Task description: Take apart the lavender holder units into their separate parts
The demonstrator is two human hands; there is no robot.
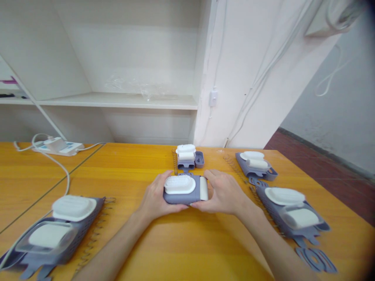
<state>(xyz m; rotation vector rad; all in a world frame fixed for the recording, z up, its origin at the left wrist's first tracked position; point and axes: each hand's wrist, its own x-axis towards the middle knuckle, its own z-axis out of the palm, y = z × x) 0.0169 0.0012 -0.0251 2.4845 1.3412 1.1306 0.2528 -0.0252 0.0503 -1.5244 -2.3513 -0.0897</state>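
Note:
Both hands grip a grey-purple plastic holder [175, 198] at the middle of the table. A white oval brush-like pad [180, 184] with a bumpy top lies on its left part, and a white roller [204, 189] sits upright at its right end. My left hand [155, 197] is closed on the left end, thumb along the near edge. My right hand [221, 193] clasps the right end beside the roller, fingers on the far side and thumb in front. The holder's underside is hidden. Just behind it stands a similar small set [186, 156] with a white pad and roller.
More grey sets with white pads and rollers lie at the left [74, 208], far right [254, 164] and near right [288, 207]. Thin coil springs [93, 234] lie beside them. A power strip [58, 146] with a white cable rests at the back left. White shelving [140, 102] stands behind.

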